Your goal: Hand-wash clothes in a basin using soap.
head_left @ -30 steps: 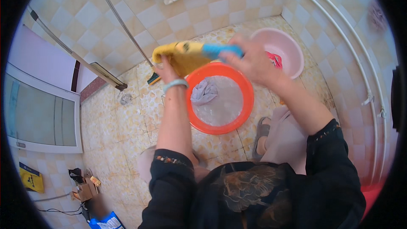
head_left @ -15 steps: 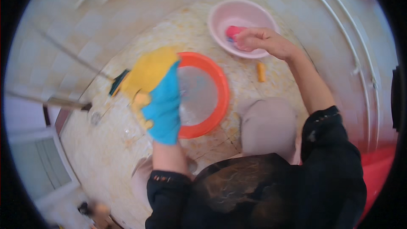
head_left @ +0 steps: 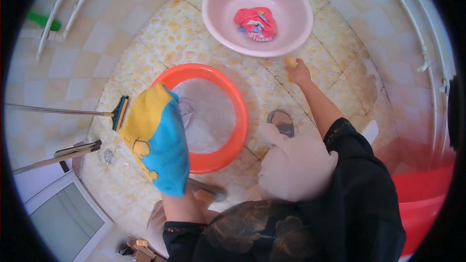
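Yellow-blue cloth (head_left: 158,138), over left hand

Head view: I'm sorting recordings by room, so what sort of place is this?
Probably a bathroom or washroom, judging by the tiled wall, white pipes and orange basin of cloudy water.

in front of me, a little left, the near basin (head_left: 241,111) sits on the floor (head_left: 335,43), with water (head_left: 213,126) and a rag (head_left: 186,109) in it. my left forearm (head_left: 180,208) runs up into a cloth (head_left: 162,138), which is over that basin's left edge. beyond and to the right is the far basin (head_left: 295,15), a bunched garment (head_left: 257,23) inside. just this side of it my right hand (head_left: 299,72) is around a bar (head_left: 290,62); whether the bar touches the floor, i can't quite tell. a brush (head_left: 118,114) is left of the cloth; a tub (head_left: 422,213) is on my right.
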The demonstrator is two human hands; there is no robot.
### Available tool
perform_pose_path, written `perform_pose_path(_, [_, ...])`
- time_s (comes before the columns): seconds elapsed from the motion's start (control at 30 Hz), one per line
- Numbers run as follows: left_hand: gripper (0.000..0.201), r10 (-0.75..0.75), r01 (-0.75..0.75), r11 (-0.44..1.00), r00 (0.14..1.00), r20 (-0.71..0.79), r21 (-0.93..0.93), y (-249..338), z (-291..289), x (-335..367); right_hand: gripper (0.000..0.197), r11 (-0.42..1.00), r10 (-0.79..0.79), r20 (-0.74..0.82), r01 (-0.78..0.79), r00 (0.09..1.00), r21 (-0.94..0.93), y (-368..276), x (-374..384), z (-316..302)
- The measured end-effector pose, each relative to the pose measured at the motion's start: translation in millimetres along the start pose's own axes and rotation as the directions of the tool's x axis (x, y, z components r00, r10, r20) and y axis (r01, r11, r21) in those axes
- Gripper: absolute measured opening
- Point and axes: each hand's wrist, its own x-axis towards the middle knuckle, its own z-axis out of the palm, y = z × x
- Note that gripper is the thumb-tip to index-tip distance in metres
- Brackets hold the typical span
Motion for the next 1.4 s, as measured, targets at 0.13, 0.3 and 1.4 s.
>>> perform_pose_path(0.13, [0.044,0.07,-0.069,0.997,0.997,-0.043,0.027,22.4,-13.7,1.0,0.055,0.993,0.084,0.133,-0.072,0.988,-0.093,-8.6,-4.3,13.7])
perform_pose_path(0.3, [0.043,0.129,-0.129,0.992,0.99,-0.063,0.011,40.3,-19.2,-6.8,0.04,0.883,0.102,0.299,-0.225,0.949,0.412,32.9,-5.9,-20.1])
perform_pose_path(1.4, [0.041,0.487,-0.435,0.764,0.873,-0.018,-0.477,195.1,-25.8,-89.9,0.072,0.541,-0.827,0.221,0.839,0.517,0.062,-448.1,-214.8,-118.9])
